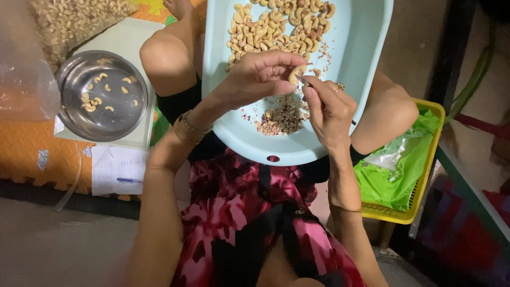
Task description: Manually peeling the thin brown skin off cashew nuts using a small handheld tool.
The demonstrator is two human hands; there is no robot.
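My left hand (pixel 255 77) pinches a single pale cashew nut (pixel 295 73) between thumb and fingers over a light blue plastic tub (pixel 366 48) resting on my lap. My right hand (pixel 329 106) grips a small thin metal tool (pixel 305 82) whose tip touches the nut. A heap of whole cashews (pixel 276 26) lies at the far end of the tub. A pile of brown skin scraps (pixel 284 114) sits just below my hands.
A steel bowl (pixel 79 114) holding several peeled cashews stands on a white scale at left. A clear bag of cashews (pixel 74 18) lies behind it. Paper with a pen (pixel 118 170) rests on the orange mat. A yellow basket (pixel 425 180) with green plastic sits at right.
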